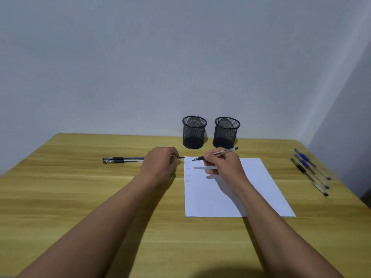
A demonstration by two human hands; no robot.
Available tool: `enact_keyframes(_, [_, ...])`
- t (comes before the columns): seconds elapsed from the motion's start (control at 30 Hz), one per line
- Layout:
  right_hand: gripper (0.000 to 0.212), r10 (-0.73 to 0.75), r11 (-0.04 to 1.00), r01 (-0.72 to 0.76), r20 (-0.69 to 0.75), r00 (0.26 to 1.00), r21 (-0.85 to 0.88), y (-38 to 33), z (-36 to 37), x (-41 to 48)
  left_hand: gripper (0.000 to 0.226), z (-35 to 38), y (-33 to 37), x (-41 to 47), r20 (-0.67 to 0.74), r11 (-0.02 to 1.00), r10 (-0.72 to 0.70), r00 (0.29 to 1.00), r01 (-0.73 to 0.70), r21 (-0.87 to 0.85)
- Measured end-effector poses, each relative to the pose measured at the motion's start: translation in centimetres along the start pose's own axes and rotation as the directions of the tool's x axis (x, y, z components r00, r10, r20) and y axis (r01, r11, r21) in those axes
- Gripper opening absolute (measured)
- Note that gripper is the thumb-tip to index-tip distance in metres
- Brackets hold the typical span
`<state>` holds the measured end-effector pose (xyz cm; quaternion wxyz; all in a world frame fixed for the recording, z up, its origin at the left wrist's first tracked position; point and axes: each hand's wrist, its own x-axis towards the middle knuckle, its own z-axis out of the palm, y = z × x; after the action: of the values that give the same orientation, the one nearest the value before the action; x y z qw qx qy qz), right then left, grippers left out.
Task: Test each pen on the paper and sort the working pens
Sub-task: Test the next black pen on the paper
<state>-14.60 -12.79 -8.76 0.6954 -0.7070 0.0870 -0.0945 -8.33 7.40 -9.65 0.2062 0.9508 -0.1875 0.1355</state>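
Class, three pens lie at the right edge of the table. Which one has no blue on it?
The nearest pen, leftmost of the three: its grip and cap are black. The two pens beyond it have blue grips and blue caps.

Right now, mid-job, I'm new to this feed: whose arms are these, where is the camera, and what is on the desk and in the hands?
There is one picture, from a camera worn on the person's head, looking forward and down. The two bare arms are that person's own. The right hand holds a pen with its tip at the top left of the white paper, beside faint scribbles. The left hand rests on the wooden table, closed over something small and dark, possibly a cap. Two pens lie to its left, three pens at the far right. Two black mesh cups stand at the back, seemingly empty.
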Motion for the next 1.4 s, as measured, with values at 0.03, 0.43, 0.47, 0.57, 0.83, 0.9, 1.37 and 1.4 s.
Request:
enact_keyframes(0.03, [0.005, 0.004, 1.0, -0.004, 0.001, 1.0, 0.023, -0.1, 0.0, 0.0, 0.016, -0.3, 0.1, -0.2, 0.003, 0.996, 0.0, 1.0, 0.0, -0.084])
enact_keyframes(0.43, [0.006, -0.021, 0.986, 0.012, 0.052, 0.998, 0.164, -3.4, -0.9, -2.4, 0.01, -3.8, 4.2, -1.8, -0.022, 0.809, -0.024, 0.999, 0.006, -0.587])
enact_keyframes(0.47, [0.006, -0.017, 0.986, 0.007, 0.059, 0.998, 0.167, -3.6, -1.1, -2.6, 0.011, -4.0, 4.6, -1.9, -0.016, 0.785, -0.032, 0.999, 0.015, -0.62])
enact_keyframes(0.57, [0.004, 0.004, 0.974, -0.022, 0.079, 0.997, 0.227, -3.9, -1.3, -3.0, 0.008, -4.4, 5.6, -1.9, 0.022, 0.67, -0.064, 0.998, 0.06, -0.74])
enact_keyframes(0.83, [0.007, 0.013, 0.929, -0.037, 0.068, 0.998, 0.368, -4.7, -2.1, -3.6, 0.008, -4.9, 8.0, -2.0, 0.086, 0.418, -0.119, 0.989, 0.129, -0.899])
enact_keyframes(0.9, [0.007, 0.013, 0.945, -0.044, 0.098, 0.995, 0.325, -5.0, -2.7, -3.5, 0.007, -4.9, 8.1, -2.0, 0.1, 0.414, -0.112, 0.989, 0.138, -0.9])
enact_keyframes(1.37, [0.006, -0.239, 0.905, 0.179, -0.113, 0.964, -0.387, -6.8, -13.9, -4.9, 0.011, -2.0, 14.1, 1.3, 0.118, 0.463, 0.018, 0.993, 0.097, -0.881])
enact_keyframes(1.4, [0.003, -0.257, 0.874, 0.175, -0.126, 0.958, -0.454, -6.6, -14.9, -5.1, 0.011, -1.5, 15.1, 1.6, 0.124, 0.466, 0.038, 0.992, 0.092, -0.88])
